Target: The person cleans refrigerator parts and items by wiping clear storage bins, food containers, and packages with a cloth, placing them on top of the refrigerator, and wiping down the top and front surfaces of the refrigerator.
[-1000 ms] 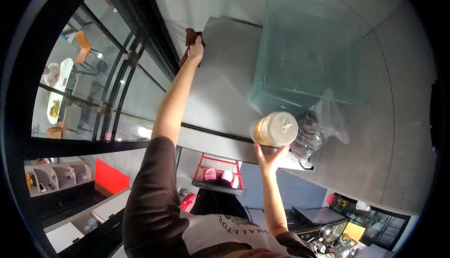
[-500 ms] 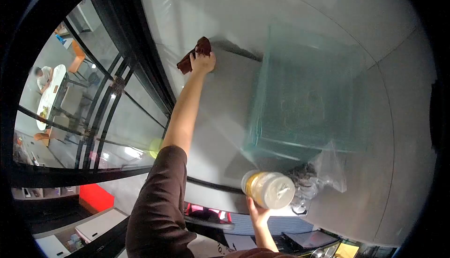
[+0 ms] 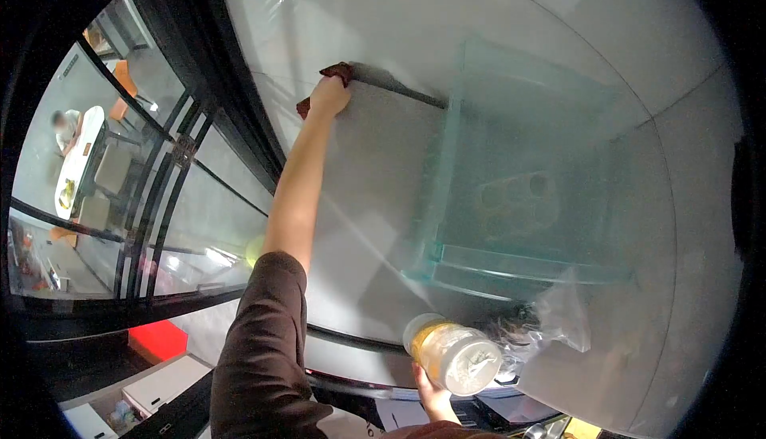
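Note:
My left hand (image 3: 329, 98) is stretched far forward and closed on a dark brown cloth (image 3: 339, 70), pressed against the grey surface near the dark window frame. Parts of the cloth stick out on both sides of the fingers. Close to my body, my right hand (image 3: 433, 395) grips a clear plastic jar (image 3: 471, 359) from below. The jar has a yellow band and a pale lid and lies tilted, lid toward me. Its contents cannot be made out. Right of my left arm stands a greenish see-through tank (image 3: 535, 271).
Beside the jar lies a clear plastic bag (image 3: 566, 311) with dark contents. A black-framed glass window (image 3: 183, 152) borders the surface on the left; a person (image 3: 68, 129) sits at a white table (image 3: 84, 156) beyond it. An open drawer (image 3: 128, 415) shows at lower left.
My left hand has shifted slightly left with the cloth, bunching it under the fingers. The jar and right hand sit lower in view, as the camera has tilted a little.

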{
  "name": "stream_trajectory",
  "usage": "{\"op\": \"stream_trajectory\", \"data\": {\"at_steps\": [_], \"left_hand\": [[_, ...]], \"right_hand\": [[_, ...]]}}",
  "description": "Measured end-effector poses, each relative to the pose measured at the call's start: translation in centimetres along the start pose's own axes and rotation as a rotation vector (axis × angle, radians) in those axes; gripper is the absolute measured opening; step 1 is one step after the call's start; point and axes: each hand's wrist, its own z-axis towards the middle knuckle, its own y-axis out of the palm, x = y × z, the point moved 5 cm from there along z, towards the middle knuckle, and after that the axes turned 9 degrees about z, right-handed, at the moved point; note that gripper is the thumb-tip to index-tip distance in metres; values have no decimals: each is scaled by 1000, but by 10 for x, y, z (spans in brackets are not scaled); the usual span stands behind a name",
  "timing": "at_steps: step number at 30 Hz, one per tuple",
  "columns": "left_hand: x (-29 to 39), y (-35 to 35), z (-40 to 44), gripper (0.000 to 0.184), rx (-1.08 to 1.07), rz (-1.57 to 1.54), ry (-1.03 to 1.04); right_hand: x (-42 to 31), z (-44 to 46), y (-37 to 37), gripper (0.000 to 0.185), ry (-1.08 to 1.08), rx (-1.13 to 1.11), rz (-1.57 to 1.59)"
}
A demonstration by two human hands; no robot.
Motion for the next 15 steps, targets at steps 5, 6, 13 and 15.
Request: {"op": "stream_trajectory", "data": {"at_steps": [5, 6, 13, 15], "left_hand": [[29, -21, -24, 26, -60, 282, 120], [34, -21, -28, 26, -51, 367, 179], [79, 11, -34, 32, -15, 269, 391], [93, 24, -38, 33, -42, 213, 419]], "right_hand": [[-2, 5, -16, 19, -136, -68, -339], [-2, 4, -15, 18, -129, -58, -323], [4, 6, -17, 25, 3, 45, 93], [2, 5, -16, 26, -13, 18, -6]]}}
